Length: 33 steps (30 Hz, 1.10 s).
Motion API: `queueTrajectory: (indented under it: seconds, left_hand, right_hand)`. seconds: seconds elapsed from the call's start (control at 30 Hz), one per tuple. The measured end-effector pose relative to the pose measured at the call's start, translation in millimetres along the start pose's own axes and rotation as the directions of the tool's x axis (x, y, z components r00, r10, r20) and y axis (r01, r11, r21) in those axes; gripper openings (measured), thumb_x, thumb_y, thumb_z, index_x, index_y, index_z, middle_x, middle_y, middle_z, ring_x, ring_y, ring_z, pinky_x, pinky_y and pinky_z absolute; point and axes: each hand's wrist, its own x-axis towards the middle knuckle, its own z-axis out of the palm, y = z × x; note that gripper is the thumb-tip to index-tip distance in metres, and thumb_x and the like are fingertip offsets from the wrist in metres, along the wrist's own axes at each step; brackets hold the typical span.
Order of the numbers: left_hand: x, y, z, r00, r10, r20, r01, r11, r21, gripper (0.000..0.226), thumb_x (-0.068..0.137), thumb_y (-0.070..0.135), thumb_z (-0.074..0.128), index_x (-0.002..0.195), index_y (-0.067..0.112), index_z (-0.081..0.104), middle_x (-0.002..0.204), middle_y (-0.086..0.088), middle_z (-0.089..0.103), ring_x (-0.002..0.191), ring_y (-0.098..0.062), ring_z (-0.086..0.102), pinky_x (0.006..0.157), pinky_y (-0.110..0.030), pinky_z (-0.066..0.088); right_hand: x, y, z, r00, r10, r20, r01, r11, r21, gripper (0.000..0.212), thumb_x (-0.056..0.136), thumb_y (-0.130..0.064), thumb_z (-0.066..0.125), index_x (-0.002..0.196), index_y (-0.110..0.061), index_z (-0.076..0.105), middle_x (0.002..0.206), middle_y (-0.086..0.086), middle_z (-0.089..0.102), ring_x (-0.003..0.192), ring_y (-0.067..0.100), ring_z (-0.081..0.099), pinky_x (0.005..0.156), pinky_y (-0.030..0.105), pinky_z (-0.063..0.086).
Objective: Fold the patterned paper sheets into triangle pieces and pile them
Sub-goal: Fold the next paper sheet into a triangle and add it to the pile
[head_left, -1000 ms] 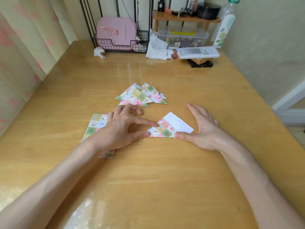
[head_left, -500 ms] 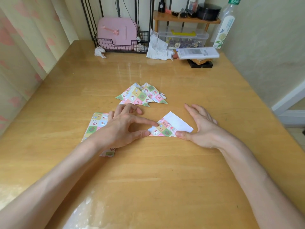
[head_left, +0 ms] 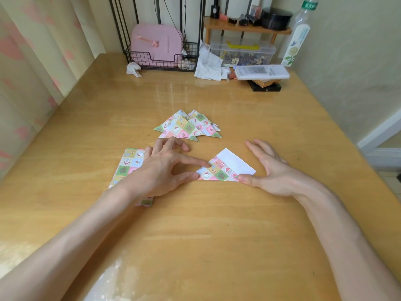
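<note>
A partly folded patterned sheet (head_left: 225, 168) lies on the wooden table (head_left: 217, 235), its white back showing at the upper right. My left hand (head_left: 160, 172) presses the sheet's left corner with index fingertip and thumb. At the sheet's lower right corner, the thumb of my right hand (head_left: 273, 170) presses down, its fingers spread flat on the table. A pile of folded patterned triangles (head_left: 186, 127) sits just beyond the hands. A stack of unfolded patterned sheets (head_left: 128, 168) lies under my left wrist, partly hidden.
At the back edge stand a black wire basket with a pink case (head_left: 156, 46), crumpled tissues (head_left: 208, 64), a clear plastic box (head_left: 243, 51), a white remote (head_left: 260, 71) and a bottle (head_left: 297, 35). Curtains hang at left; a wall runs along the right.
Almost nothing has moved. My right hand's fingers have spread slightly while both hands keep pressing the sheet's fold.
</note>
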Motion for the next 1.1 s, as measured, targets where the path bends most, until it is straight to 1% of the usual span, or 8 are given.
queueTrajectory:
  seconds: [0.13, 0.33, 0.4, 0.47, 0.57, 0.63, 0.73, 1.1]
  left_hand:
    - [-0.9, 0.1, 0.3, 1.000, 0.004, -0.003, -0.004, 1.000, -0.012, 0.029, 0.093, 0.059, 0.060, 0.113, 0.078, 0.052, 0.128, 0.021, 0.033, 0.126, -0.005, 0.022, 0.098, -0.032, 0.019]
    - [-3.8, 0.3, 5.3, 0.998, 0.017, -0.058, -0.021, 0.998, -0.065, 0.024, 0.101, 0.054, 0.048, 0.114, 0.071, 0.058, 0.127, 0.018, 0.037, 0.128, -0.006, 0.024, 0.096, -0.033, 0.020]
    - [-3.7, 2.3, 8.8, 0.995, 0.021, -0.097, -0.026, 0.998, -0.054, 0.022, 0.096, 0.061, 0.049, 0.114, 0.067, 0.061, 0.125, 0.018, 0.038, 0.129, -0.007, 0.025, 0.096, -0.034, 0.021]
    - [-3.3, 4.8, 12.1, 0.992, 0.007, -0.128, -0.014, 0.998, -0.055, 0.022, 0.093, 0.063, 0.055, 0.113, 0.063, 0.063, 0.123, 0.017, 0.039, 0.129, -0.009, 0.026, 0.096, -0.036, 0.024]
    - [-1.6, 6.7, 14.9, 0.988, -0.016, -0.156, 0.009, 0.999, -0.047, 0.022, 0.090, 0.062, 0.062, 0.111, 0.061, 0.064, 0.121, 0.017, 0.039, 0.127, -0.012, 0.028, 0.099, -0.038, 0.027]
    - [-1.4, 6.4, 14.7, 0.987, -0.021, -0.158, 0.015, 0.999, -0.043, 0.024, 0.087, 0.065, 0.061, 0.111, 0.061, 0.064, 0.122, 0.017, 0.038, 0.127, -0.012, 0.027, 0.099, -0.038, 0.027]
    - [-1.8, 7.0, 14.0, 0.986, -0.035, -0.162, 0.028, 0.998, -0.050, 0.030, 0.084, 0.069, 0.059, 0.111, 0.058, 0.065, 0.123, 0.017, 0.039, 0.127, -0.011, 0.027, 0.101, -0.038, 0.027]
    - [-6.0, 2.9, -1.5, 0.994, -0.074, -0.083, 0.066, 0.994, -0.090, 0.020, 0.089, 0.044, 0.074, 0.104, 0.055, 0.067, 0.124, 0.017, 0.039, 0.130, -0.010, 0.023, 0.092, -0.029, 0.018]
  right_hand:
    - [2.5, -5.1, 0.1, 0.998, 0.044, -0.044, -0.043, 0.999, 0.030, 0.103, 0.084, -0.052, 0.077, 0.160, -0.047, 0.008, 0.164, -0.029, -0.006, 0.156, 0.018, 0.005, 0.123, 0.034, 0.013]
    - [-3.1, -6.5, -2.3, 1.000, 0.001, -0.030, 0.003, 0.989, 0.148, 0.104, 0.079, -0.053, 0.081, 0.159, -0.050, 0.013, 0.165, -0.025, 0.000, 0.156, 0.011, 0.006, 0.127, 0.040, 0.014]
    - [-4.4, -13.4, 0.7, 0.993, -0.020, -0.118, 0.044, 0.978, 0.206, 0.102, 0.078, -0.056, 0.080, 0.158, -0.049, 0.018, 0.164, -0.021, 0.010, 0.153, 0.007, 0.012, 0.126, 0.040, 0.016]
    - [-3.4, -26.1, 11.3, 0.946, -0.087, -0.311, 0.134, 0.982, 0.134, 0.086, 0.078, -0.056, 0.079, 0.152, -0.048, 0.035, 0.156, -0.016, 0.028, 0.147, 0.004, 0.019, 0.121, 0.032, 0.017]
    - [0.0, -44.2, 30.8, 0.839, -0.210, -0.502, 0.303, 0.947, 0.111, 0.029, 0.081, -0.041, 0.083, 0.108, -0.038, 0.071, 0.109, -0.013, 0.057, 0.105, 0.004, 0.049, 0.092, 0.024, 0.036]
    - [2.9, -50.0, 41.3, 0.875, -0.230, -0.427, 0.358, 0.900, 0.248, 0.012, 0.082, -0.031, 0.084, 0.085, -0.028, 0.073, 0.073, -0.014, 0.057, 0.063, 0.005, 0.048, 0.064, 0.024, 0.043]
    - [8.1, -49.9, 51.2, 0.906, -0.256, -0.338, 0.341, 0.914, 0.220, 0.013, 0.082, -0.030, 0.082, 0.080, -0.025, 0.070, 0.059, -0.010, 0.051, 0.048, 0.006, 0.038, 0.052, 0.024, 0.039]
    - [11.0, -59.3, 52.7, 0.937, -0.134, -0.322, 0.172, 0.981, 0.093, 0.043, 0.067, -0.070, 0.079, 0.082, -0.033, 0.065, 0.061, -0.013, 0.051, 0.057, 0.004, 0.049, 0.054, 0.027, 0.034]
